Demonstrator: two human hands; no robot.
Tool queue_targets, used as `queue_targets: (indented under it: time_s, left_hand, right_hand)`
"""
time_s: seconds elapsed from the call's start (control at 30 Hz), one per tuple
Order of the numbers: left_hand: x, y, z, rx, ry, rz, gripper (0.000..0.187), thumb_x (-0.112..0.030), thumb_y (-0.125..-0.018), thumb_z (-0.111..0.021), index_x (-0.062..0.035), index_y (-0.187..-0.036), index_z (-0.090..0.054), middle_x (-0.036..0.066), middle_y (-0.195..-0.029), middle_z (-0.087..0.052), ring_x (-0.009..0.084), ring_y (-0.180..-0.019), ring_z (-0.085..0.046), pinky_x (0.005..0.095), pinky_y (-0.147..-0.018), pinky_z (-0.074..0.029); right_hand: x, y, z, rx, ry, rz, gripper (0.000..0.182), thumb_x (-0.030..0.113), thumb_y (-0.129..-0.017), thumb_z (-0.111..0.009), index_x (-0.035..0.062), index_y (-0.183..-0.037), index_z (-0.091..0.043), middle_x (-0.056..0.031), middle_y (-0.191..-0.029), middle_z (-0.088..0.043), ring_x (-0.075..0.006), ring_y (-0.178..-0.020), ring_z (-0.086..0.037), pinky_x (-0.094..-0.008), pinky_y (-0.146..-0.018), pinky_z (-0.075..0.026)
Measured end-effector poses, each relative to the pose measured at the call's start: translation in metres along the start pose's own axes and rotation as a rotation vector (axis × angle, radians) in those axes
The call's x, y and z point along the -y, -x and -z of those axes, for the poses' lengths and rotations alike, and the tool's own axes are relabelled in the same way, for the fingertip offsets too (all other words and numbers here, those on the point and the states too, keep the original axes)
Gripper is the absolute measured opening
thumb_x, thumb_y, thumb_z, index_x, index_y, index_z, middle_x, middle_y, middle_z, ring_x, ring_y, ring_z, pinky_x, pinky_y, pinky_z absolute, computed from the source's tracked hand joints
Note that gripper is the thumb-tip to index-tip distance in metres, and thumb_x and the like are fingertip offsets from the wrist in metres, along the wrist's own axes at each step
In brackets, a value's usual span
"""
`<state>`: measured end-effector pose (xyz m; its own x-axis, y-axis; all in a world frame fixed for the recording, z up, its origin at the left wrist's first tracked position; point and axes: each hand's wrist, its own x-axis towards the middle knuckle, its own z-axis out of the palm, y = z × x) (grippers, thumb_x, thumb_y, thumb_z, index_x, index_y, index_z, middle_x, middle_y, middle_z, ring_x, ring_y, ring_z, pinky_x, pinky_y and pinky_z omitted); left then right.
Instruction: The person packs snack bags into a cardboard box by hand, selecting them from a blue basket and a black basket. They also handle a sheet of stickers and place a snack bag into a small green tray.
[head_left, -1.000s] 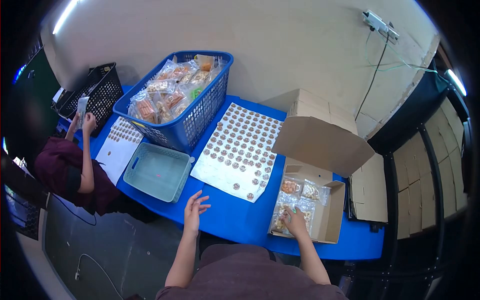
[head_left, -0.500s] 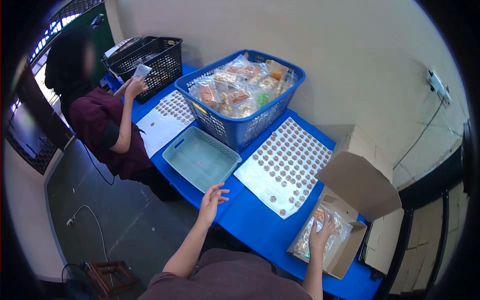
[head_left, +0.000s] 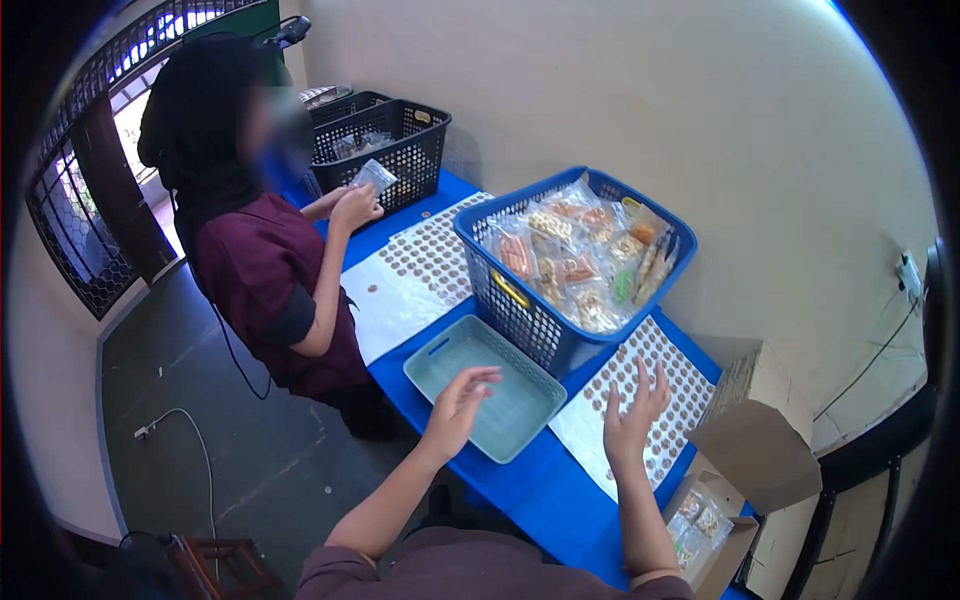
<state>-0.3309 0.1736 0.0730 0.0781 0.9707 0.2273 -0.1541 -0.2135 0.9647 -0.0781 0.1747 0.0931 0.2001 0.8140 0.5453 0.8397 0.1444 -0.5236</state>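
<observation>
My left hand (head_left: pixel 457 412) hovers over the near side of a shallow green plastic basket (head_left: pixel 530 425), its fingers apart and holding nothing. Raised above the white sheet with rows of small brown round pieces (head_left: pixel 655 350) is my right hand (head_left: pixel 632 415), fingers spread and bare of any object. Behind both hands stands a large blue laundry-style basket (head_left: pixel 545 335) heaped with clear packets of snacks (head_left: pixel 575 265). At the lower right, an open cardboard box (head_left: pixel 735 560) holds several similar packets (head_left: pixel 705 525).
On the left a co-worker in a maroon top (head_left: pixel 260 280) holds a small clear packet (head_left: pixel 374 177). Beside them lie another sheet of brown pieces (head_left: pixel 430 255) and a black basket (head_left: pixel 410 160). A wooden stool (head_left: pixel 225 565) and white cable (head_left: pixel 205 450) are on the floor.
My right hand has left the packets in the cardboard box and risen leftward over the sheet. My left hand has shifted over the green basket. The view has turned left.
</observation>
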Motion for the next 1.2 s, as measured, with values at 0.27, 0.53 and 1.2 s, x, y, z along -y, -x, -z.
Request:
queue_targets:
  time_s: [0.27,0.53,1.2]
  left_hand:
    - [0.029,-0.192,0.012,-0.118,-0.609,-0.538,0.023,-0.008,-0.083,-0.055,-0.0047,-0.106,-0.059,0.016,-0.113,-0.054,0.0353,-0.108,-0.051,0.0402,-0.097,-0.038]
    - [0.050,-0.309,0.080,0.277,-0.945,-0.169,0.029,-0.025,-0.081,-0.048,-0.0154,-0.102,-0.065,0.012,-0.110,-0.063,0.0253,-0.111,-0.054,0.0488,-0.108,-0.022]
    - [0.078,-0.301,0.075,0.133,-0.879,-0.334,0.040,-0.024,-0.096,-0.030,-0.0086,-0.102,-0.066,0.009,-0.107,-0.056,0.0265,-0.109,-0.048,0.0486,-0.111,-0.015]
  right_hand:
    - [0.102,-0.100,-0.126,0.049,-0.282,0.260,0.045,0.008,-0.085,-0.054,0.0014,-0.127,-0.044,-0.0194,-0.127,-0.043,-0.0341,-0.122,-0.034,-0.0429,-0.106,-0.022]
    - [0.058,-0.229,-0.236,0.845,0.256,0.126,0.047,0.027,-0.083,-0.058,0.0059,-0.124,-0.050,-0.0242,-0.111,-0.059,-0.0372,-0.101,-0.058,-0.0405,-0.088,-0.045]
    - [-0.026,-0.243,-0.320,0.527,-0.284,0.200,0.104,-0.003,-0.068,-0.074,-0.0004,-0.145,-0.005,-0.0237,-0.138,-0.035,-0.0299,-0.123,-0.044,-0.0345,-0.100,-0.039]
